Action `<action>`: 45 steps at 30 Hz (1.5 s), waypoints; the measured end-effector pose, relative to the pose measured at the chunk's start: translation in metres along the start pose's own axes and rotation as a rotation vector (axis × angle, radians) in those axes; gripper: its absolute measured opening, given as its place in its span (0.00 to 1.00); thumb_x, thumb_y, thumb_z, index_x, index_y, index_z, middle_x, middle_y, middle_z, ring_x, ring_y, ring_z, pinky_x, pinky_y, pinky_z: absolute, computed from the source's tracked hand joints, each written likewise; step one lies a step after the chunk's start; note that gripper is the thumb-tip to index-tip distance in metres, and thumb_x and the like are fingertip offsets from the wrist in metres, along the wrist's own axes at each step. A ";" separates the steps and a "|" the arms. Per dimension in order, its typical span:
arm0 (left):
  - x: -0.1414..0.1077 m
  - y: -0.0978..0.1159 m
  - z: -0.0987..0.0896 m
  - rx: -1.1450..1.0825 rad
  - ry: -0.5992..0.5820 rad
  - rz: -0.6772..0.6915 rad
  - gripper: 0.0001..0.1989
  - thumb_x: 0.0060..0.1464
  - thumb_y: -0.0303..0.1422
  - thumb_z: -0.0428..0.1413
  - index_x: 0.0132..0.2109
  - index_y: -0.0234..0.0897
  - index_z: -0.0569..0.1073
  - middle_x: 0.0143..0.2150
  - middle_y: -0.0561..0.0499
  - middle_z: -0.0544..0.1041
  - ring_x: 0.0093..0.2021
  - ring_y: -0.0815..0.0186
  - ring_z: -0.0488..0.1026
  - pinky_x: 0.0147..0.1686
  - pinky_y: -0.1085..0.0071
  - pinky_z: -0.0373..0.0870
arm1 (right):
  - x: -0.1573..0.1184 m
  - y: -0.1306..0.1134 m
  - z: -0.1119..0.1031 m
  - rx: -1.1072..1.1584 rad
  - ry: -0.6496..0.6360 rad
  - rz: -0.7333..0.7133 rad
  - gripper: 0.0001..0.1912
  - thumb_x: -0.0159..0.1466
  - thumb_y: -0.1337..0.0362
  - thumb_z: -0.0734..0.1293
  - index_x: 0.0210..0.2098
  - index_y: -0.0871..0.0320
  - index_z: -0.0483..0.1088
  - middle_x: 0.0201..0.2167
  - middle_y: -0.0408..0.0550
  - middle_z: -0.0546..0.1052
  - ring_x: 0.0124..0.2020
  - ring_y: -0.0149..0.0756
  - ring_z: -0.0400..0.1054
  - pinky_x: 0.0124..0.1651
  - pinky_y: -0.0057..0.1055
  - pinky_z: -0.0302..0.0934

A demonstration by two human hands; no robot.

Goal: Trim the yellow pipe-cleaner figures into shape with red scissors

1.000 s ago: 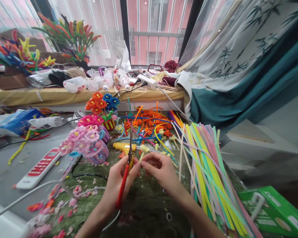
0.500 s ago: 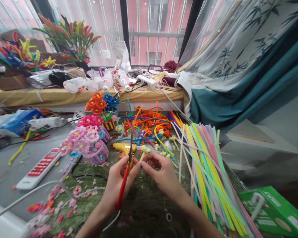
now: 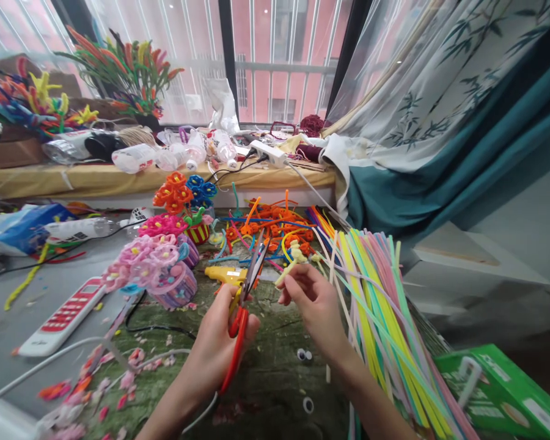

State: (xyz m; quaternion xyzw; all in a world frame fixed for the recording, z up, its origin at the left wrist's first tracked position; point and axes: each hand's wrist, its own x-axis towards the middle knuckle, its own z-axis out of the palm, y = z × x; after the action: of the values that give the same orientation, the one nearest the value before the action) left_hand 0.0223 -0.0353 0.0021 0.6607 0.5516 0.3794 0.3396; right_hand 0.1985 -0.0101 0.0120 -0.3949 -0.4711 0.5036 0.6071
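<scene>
1. Head view, right hand: the person's right hand (image 3: 318, 299) grips a pale yellow fuzzy piece (image 3: 293, 264) between thumb and fingers, the lower end of its stem close to the thumb tip. The fingers behind it are partly hidden, so their exact hold cannot be told.

2. Head view, left hand: the left hand (image 3: 220, 333) is wrapped about the handles of a pair of scissors (image 3: 245, 294), so it is occupied too. The blades stand a little apart and point away from the person, tips leaning slightly right.

3. Head view, the relation that seems to matter most: the pale yellow piece lies to the right of the blades, apart from them, with bare counter (image 3: 266, 391) showing in the gap nearer the person. Its long axis slants from the stem end, lower left, to the knobbly head, upper right. The stem end is therefore the part nearest the scissors, and the two long axes lean in roughly the same direction rather than crossing.

4. Head view, surroundings: a yellow glue gun (image 3: 224, 274) lies just left of the blades, and a bundle of pastel fuzzy sticks (image 3: 380, 293) lies to the right of the right hand.
</scene>
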 end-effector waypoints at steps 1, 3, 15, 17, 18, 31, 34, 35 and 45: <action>0.001 0.000 0.000 0.026 0.011 -0.019 0.10 0.56 0.40 0.53 0.39 0.40 0.63 0.31 0.56 0.65 0.28 0.67 0.63 0.28 0.72 0.60 | 0.001 0.000 -0.001 0.007 0.010 -0.017 0.08 0.63 0.59 0.69 0.32 0.56 0.69 0.27 0.41 0.76 0.25 0.28 0.70 0.31 0.26 0.67; 0.002 0.001 -0.001 0.069 0.030 -0.049 0.10 0.54 0.41 0.54 0.37 0.41 0.63 0.30 0.56 0.65 0.28 0.66 0.64 0.28 0.72 0.60 | 0.002 0.001 -0.003 0.015 0.032 -0.048 0.07 0.64 0.59 0.68 0.33 0.56 0.69 0.28 0.41 0.76 0.26 0.29 0.71 0.32 0.27 0.68; 0.006 0.019 -0.008 0.141 -0.037 -0.118 0.13 0.49 0.42 0.59 0.31 0.36 0.71 0.24 0.56 0.69 0.26 0.67 0.63 0.26 0.74 0.57 | 0.006 0.006 -0.010 0.032 0.087 -0.092 0.09 0.65 0.55 0.67 0.38 0.53 0.67 0.34 0.45 0.79 0.35 0.37 0.77 0.43 0.36 0.72; 0.006 0.019 -0.010 0.132 -0.057 -0.118 0.12 0.48 0.41 0.60 0.29 0.36 0.70 0.23 0.58 0.65 0.26 0.69 0.60 0.25 0.75 0.55 | 0.006 0.007 -0.011 0.044 0.092 -0.090 0.09 0.66 0.55 0.67 0.40 0.53 0.68 0.35 0.45 0.79 0.35 0.37 0.77 0.45 0.37 0.72; 0.006 0.019 -0.012 0.134 -0.067 -0.115 0.13 0.47 0.40 0.61 0.28 0.36 0.69 0.22 0.59 0.63 0.25 0.70 0.59 0.25 0.76 0.54 | 0.007 0.008 -0.012 0.052 0.095 -0.093 0.09 0.66 0.55 0.67 0.40 0.53 0.67 0.35 0.45 0.79 0.35 0.37 0.77 0.45 0.38 0.72; 0.006 0.018 -0.017 0.267 -0.193 -0.081 0.15 0.49 0.40 0.59 0.24 0.36 0.66 0.21 0.60 0.53 0.24 0.72 0.51 0.23 0.75 0.45 | 0.006 0.010 -0.016 0.018 0.132 -0.098 0.10 0.65 0.55 0.68 0.41 0.51 0.67 0.33 0.42 0.76 0.36 0.37 0.74 0.41 0.35 0.71; 0.006 0.017 -0.016 0.261 -0.192 -0.068 0.15 0.49 0.39 0.60 0.23 0.36 0.66 0.21 0.60 0.53 0.23 0.72 0.51 0.23 0.75 0.45 | 0.006 0.008 -0.015 -0.002 0.142 -0.105 0.10 0.64 0.55 0.68 0.41 0.52 0.67 0.32 0.42 0.76 0.36 0.37 0.74 0.41 0.34 0.71; 0.006 0.017 -0.016 0.255 -0.192 -0.069 0.15 0.48 0.39 0.60 0.23 0.36 0.65 0.21 0.60 0.53 0.23 0.72 0.51 0.23 0.75 0.45 | 0.006 0.007 -0.015 -0.001 0.140 -0.106 0.10 0.64 0.55 0.69 0.41 0.52 0.67 0.32 0.42 0.76 0.36 0.37 0.74 0.41 0.34 0.71; 0.007 0.013 -0.018 0.233 -0.209 -0.065 0.16 0.49 0.38 0.59 0.21 0.37 0.62 0.20 0.60 0.53 0.23 0.72 0.50 0.23 0.75 0.45 | 0.006 0.006 -0.016 0.007 0.130 -0.107 0.10 0.64 0.56 0.69 0.40 0.52 0.68 0.32 0.42 0.77 0.35 0.36 0.74 0.41 0.34 0.71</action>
State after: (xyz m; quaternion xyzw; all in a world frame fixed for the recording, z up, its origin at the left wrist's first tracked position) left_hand 0.0133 -0.0303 0.0227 0.7131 0.5749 0.2308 0.3281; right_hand 0.2131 -0.0032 0.0035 -0.3987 -0.4492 0.4455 0.6639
